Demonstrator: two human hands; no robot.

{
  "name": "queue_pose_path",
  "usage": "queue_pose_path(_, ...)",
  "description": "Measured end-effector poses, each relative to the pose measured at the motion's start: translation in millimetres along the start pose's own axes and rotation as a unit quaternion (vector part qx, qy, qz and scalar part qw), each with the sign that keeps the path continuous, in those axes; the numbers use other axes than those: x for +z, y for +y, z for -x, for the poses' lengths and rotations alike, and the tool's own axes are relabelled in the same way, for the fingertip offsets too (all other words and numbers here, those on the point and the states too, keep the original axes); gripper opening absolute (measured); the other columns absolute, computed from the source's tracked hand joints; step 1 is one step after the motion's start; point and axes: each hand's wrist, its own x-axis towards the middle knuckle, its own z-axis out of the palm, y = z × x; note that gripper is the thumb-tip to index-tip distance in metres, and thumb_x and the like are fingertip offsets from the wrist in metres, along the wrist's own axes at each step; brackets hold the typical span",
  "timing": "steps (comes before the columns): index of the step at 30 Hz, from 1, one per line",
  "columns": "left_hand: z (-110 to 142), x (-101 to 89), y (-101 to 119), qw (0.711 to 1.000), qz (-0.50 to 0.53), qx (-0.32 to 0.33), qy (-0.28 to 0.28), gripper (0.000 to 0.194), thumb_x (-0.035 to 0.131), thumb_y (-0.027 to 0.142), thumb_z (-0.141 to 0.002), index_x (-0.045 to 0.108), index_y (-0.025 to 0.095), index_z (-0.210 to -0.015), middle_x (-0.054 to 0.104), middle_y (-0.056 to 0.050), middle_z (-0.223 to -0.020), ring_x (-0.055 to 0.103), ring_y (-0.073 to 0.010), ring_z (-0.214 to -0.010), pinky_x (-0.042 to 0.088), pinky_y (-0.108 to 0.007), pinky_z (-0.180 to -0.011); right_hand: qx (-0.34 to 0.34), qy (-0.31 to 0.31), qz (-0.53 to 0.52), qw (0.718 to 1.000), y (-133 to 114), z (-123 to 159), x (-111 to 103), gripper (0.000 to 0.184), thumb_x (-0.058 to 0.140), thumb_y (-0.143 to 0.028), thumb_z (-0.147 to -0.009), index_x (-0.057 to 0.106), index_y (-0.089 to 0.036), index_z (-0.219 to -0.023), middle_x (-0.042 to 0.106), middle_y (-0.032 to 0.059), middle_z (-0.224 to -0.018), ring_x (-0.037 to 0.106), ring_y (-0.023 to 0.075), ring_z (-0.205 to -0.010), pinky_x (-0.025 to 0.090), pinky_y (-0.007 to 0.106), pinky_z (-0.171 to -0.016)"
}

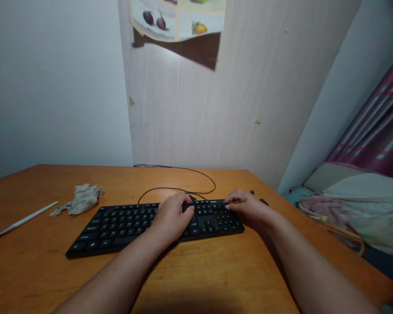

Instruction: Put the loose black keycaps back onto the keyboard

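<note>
A black keyboard [118, 224] lies on the wooden table [216, 270], with its cable [196, 172] looping toward the wall. My left hand [172, 216] rests on the keys right of the middle. Its fingers are curled down, and a small black piece [192, 199] sticks up at their tips. My right hand [247, 206] lies over the keyboard's far right corner. Those fingers are bent and pressed together on the top row of the number pad. What either hand pinches is hidden.
A crumpled whitish cloth [81, 199] and a thin white stick [21, 222] lie left of the keyboard. Two small black bits [263, 201] sit on the table beyond my right hand. Bedding [347, 205] is piled past the table's right edge. A wall stands behind.
</note>
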Motion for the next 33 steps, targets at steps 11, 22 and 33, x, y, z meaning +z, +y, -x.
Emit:
queue_pose_path(11,2.2,-3.0,6.8,0.998,-0.062,-0.008,-0.020,0.008,0.060,0.028,-0.082,0.064,0.022,-0.084,0.068,-0.006,-0.092,0.059,-0.0240,-0.087,0.039,-0.032,-0.074,0.001,-0.001,0.001,1.000,4.0,-1.5,3.2,0.009,0.074,-0.020,-0.075,0.078,-0.020,-0.083,0.069,0.0068,-0.088,0.064,0.0208,-0.083,0.051,0.036,-0.078)
queue_pose_path(22,3.0,-2.6,9.1,0.998,-0.059,-0.012,-0.020,0.007,0.061,0.028,-0.080,0.065,0.022,-0.081,0.069,-0.006,-0.089,0.059,-0.0244,-0.085,0.038,-0.033,-0.073,-0.023,-0.011,0.032,0.999,9.5,-4.7,4.4,0.003,0.073,-0.019,-0.074,0.072,-0.018,-0.077,0.064,0.0034,-0.084,0.061,0.0178,-0.080,0.049,0.032,-0.075)
queue_pose_path(33,3.8,-4.7,11.1,0.997,-0.074,-0.009,-0.026,0.006,0.061,0.028,-0.080,0.063,0.023,-0.079,0.070,-0.006,-0.091,0.060,-0.0259,-0.089,0.039,-0.034,-0.075,-0.028,-0.040,0.134,0.990,-15.3,-1.4,-1.6,0.007,0.068,-0.017,-0.075,0.073,-0.021,-0.078,0.063,0.0035,-0.085,0.057,0.0172,-0.077,0.042,0.029,-0.071)
